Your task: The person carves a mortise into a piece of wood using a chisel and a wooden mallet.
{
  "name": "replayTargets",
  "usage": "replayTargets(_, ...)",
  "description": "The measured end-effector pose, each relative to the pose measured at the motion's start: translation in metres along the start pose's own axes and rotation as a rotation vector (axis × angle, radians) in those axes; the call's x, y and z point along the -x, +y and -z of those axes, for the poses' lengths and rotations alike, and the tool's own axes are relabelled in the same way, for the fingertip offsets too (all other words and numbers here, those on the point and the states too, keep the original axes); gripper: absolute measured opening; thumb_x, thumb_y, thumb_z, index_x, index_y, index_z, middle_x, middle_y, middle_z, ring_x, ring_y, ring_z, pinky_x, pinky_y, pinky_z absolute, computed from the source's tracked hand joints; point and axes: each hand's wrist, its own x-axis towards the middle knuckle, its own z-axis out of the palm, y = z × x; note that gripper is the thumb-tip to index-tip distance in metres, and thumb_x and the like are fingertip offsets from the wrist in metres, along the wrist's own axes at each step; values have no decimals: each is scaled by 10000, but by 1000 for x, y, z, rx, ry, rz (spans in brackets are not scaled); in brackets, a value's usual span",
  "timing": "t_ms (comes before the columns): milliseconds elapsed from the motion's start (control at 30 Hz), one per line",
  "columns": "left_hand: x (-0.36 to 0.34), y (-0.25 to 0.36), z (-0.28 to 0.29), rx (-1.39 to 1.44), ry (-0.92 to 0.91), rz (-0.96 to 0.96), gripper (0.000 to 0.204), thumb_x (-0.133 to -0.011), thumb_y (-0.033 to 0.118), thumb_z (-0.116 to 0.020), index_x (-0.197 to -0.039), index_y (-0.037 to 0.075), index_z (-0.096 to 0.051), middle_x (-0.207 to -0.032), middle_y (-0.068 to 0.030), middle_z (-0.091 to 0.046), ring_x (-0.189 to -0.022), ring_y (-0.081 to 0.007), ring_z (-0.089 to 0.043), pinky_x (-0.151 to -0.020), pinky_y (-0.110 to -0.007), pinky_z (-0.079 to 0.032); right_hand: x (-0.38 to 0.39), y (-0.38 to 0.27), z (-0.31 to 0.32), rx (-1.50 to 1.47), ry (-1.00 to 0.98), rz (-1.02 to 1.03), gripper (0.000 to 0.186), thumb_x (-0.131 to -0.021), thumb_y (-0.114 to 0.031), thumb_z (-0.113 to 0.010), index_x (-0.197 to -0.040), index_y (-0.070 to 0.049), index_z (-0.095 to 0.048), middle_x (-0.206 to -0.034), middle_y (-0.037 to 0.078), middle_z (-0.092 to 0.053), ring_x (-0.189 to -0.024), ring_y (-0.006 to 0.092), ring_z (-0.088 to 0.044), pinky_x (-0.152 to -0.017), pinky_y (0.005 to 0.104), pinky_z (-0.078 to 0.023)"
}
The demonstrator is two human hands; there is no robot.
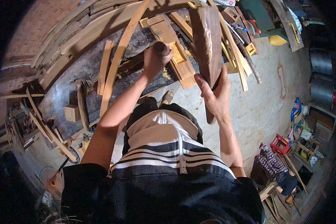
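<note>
A person in a black-and-white striped top stands over a cluttered woodworking floor, seen from above, both arms raised in front of the chest. The right hand [215,98] is clasped around the lower part of a dark wooden slab [207,44], thumb laid along its left edge, holding it upright and slightly tilted; the slab is long, reddish-brown, with a rough, paler patch on its face and a narrower end showing below the palm. The left hand [156,59] is closed in a fist around a dark round-ended handle [161,48], what lies beyond the handle being hidden by the fingers. Hand and slab are near each other but apart.

Beneath them lies a pale wooden frame [173,48] with yellow sawdust [177,55] in its recess, resting on a dark, scuffed worktop [82,69]. Long pale curved slats [117,56] and short offcuts crowd the worktop's left side, leaving little bare surface. To the right, the grey concrete floor [265,97] is more open, bordered by a red stool [280,144], blue items and boxes along the far right. One sandalled foot [168,97] shows between the arms.
</note>
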Motion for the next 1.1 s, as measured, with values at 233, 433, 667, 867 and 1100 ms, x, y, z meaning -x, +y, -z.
replayTargets(233,4,-21,-14,446,103,-11,319,-761,165,-792,-1038,50,-682,-932,-87,-741,-870,-169,-719,-769,-304,-550,-27,-9,-19,589,-242,305,612,-808,-302,-743,-1240,-12,-422,-727,221,-676,-696,414,-693,-616,476,-553)
replayTargets(433,5,13,6,44,120,-88,329,-744,216,-808,-1010,40,-727,-952,-136,-754,-902,-206,-735,-804,-325,-556,-23,-29,-15,498,-148,409,550,-805,-295,-740,-1170,-15,-438,-688,227,-656,-672,417,-680,-605,488,-544)
replayTargets(667,1,-39,6,422,156,159,155,-818,123,-794,-897,36,-693,-832,-29,-732,-756,-138,-701,-669,-328,-562,-33,-5,-16,464,-206,185,525,-852,-345,-732,-1121,29,-481,-705,247,-653,-663,436,-668,-606,479,-522)
replayTargets(867,-1,-4,25,595,296,453,85,-864,84,-741,-874,27,-679,-810,-30,-683,-700,-125,-673,-663,-310,-613,-27,52,1,316,-109,15,677,-837,-405,-762,-1218,87,-495,-631,180,-600,-560,275,-613,-546,383,-466)
replayTargets(1100,-2,11,17,280,129,256,86,-891,114,-692,-866,33,-677,-751,34,-624,-670,-77,-564,-599,-253,-444,-16,55,7,324,-98,-57,632,-860,-428,-735,-1192,52,-492,-596,158,-594,-547,291,-622,-533,392,-464)
